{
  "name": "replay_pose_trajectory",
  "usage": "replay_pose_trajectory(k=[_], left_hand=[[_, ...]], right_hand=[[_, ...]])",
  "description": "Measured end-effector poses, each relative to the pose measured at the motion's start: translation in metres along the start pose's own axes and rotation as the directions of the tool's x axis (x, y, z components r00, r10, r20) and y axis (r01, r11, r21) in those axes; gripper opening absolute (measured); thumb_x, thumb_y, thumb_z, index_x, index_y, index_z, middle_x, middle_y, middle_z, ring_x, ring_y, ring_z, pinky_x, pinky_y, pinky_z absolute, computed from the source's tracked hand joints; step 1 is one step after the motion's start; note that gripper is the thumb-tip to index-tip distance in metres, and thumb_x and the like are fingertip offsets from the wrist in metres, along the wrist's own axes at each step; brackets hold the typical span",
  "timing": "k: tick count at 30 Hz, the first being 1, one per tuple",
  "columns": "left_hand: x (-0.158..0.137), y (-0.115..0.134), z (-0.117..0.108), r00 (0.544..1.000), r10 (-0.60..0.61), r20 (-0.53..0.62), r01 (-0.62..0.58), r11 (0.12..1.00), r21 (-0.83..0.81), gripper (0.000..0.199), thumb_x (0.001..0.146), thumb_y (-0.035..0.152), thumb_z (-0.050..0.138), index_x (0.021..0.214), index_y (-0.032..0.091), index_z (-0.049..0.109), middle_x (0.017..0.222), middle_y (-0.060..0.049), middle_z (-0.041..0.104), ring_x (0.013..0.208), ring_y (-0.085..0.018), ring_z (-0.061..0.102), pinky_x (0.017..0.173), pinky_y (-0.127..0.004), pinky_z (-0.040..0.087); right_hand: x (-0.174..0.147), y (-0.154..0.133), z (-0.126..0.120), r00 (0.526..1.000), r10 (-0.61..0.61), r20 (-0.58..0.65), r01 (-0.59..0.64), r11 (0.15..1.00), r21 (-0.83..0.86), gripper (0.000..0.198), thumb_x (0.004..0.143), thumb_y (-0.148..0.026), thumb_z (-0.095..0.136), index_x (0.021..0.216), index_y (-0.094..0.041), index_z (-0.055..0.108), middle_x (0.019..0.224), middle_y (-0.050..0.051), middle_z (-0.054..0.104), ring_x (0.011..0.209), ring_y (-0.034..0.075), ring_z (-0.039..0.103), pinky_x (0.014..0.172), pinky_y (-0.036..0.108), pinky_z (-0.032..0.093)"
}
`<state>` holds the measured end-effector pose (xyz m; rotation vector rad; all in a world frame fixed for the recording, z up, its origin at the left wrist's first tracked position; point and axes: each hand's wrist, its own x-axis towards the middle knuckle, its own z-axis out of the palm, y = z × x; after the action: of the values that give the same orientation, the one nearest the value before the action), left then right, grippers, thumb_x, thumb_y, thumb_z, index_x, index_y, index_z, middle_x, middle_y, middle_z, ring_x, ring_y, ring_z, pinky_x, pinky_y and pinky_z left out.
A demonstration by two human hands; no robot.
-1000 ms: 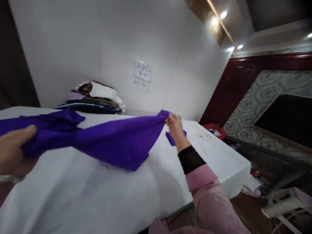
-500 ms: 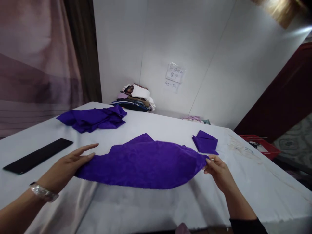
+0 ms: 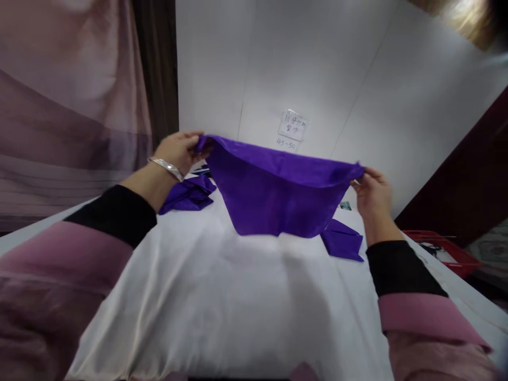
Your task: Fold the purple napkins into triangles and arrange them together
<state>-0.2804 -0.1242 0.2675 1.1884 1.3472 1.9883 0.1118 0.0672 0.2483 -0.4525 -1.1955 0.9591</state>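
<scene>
A purple cloth napkin (image 3: 278,185) hangs stretched between my two hands, raised over the far part of the table, its upper edge pulled nearly straight. My left hand (image 3: 180,151), with a silver bracelet at the wrist, is closed on the upper left corner. The upper right corner is pinched in the fingers of my right hand (image 3: 373,190). Below and beside the right hand lies a folded purple napkin (image 3: 342,241). A crumpled purple cloth (image 3: 190,193) rests on the table behind my left forearm, partly hidden by it.
White cloth covers the table (image 3: 238,307). At the back, a paper sign (image 3: 292,126) is fixed to the pale wall. A red basket (image 3: 448,251) stands past the table's right edge. A pinkish curtain (image 3: 71,106) hangs at the left.
Both hands have risen and moved away from me, lifting the napkin off the table. My left hand, earlier with fingers spread at the cloth's edge, now grips its corner.
</scene>
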Motion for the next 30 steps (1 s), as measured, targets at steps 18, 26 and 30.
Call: replay_pose_trajectory(k=[18,26,30], left_hand=[[-0.178,-0.121,-0.084,0.762,-0.647,0.022,0.613,0.732,0.297,0.040,0.062,0.048,0.069,0.088,0.018,0.070,0.091,-0.005,0.070,0.077,-0.017,0.061,0.061,-0.023,0.049],[-0.204,-0.137,-0.086,0.724,-0.690,-0.019,0.645,0.667,0.374,0.039,0.055,0.049,0.069,0.082,0.021,0.070,0.075,-0.001,0.069,0.067,-0.016,0.060,0.058,-0.024,0.047],[-0.207,-0.134,-0.094,0.760,-0.649,0.022,0.559,0.672,0.485,0.046,0.056,0.053,0.065,0.089,0.021,0.069,0.069,-0.001,0.068,0.063,-0.017,0.059,0.057,-0.026,0.048]], right_hand=[[-0.198,0.069,-0.095,0.725,0.674,-0.144,-0.688,0.696,-0.204,0.031,0.060,-0.042,0.073,0.081,-0.020,0.069,0.077,0.001,0.068,0.067,0.017,0.060,0.055,0.026,0.047],[-0.243,0.079,-0.113,0.630,0.769,-0.108,-0.757,0.579,-0.303,0.045,0.051,-0.029,0.078,0.093,-0.021,0.066,0.078,0.000,0.068,0.069,0.017,0.061,0.063,0.027,0.047],[-0.253,0.075,-0.120,0.648,0.757,-0.088,-0.739,0.596,-0.313,0.044,0.052,-0.029,0.077,0.094,-0.021,0.066,0.081,0.000,0.066,0.072,0.016,0.060,0.065,0.027,0.046]])
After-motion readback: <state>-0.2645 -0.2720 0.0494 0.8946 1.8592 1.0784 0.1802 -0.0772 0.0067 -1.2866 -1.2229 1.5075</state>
